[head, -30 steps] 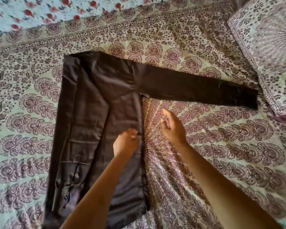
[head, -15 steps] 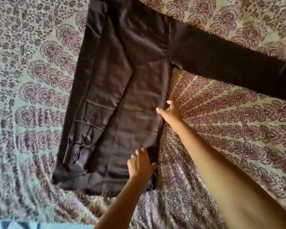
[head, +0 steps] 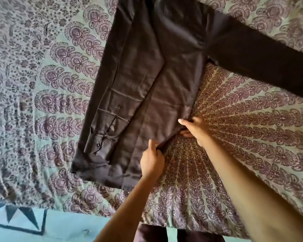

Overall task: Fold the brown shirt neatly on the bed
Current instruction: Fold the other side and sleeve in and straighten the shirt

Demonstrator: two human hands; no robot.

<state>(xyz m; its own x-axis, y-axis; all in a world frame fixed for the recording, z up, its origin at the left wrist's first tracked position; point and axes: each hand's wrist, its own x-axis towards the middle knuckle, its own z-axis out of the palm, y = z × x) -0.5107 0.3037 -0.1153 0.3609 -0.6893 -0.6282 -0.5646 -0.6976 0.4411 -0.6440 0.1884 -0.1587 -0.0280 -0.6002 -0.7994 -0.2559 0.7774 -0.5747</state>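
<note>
Brown shirt [head: 164, 75] on a printed bedspread [head: 252, 137]: left hand [head: 151, 159] and right hand [head: 198, 130] both pinch its side edge; an uneven pull could skew the fold.

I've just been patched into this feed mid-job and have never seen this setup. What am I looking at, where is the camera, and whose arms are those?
There is no machine here: the two bare arms belong to a person, and the single camera sits on that person's head, looking forward and down. A brown shirt lies flat on a bed covered by a patterned bedspread. The folded sleeve lies over the body, its buttoned cuff near the hem; the outstretched sleeve reaches to the right. The left hand pinches the shirt's right-side edge near the hem, and the right hand grips the same edge a little further up, thumb on top. At the bottom a strip of blue-green floor shows.
</note>
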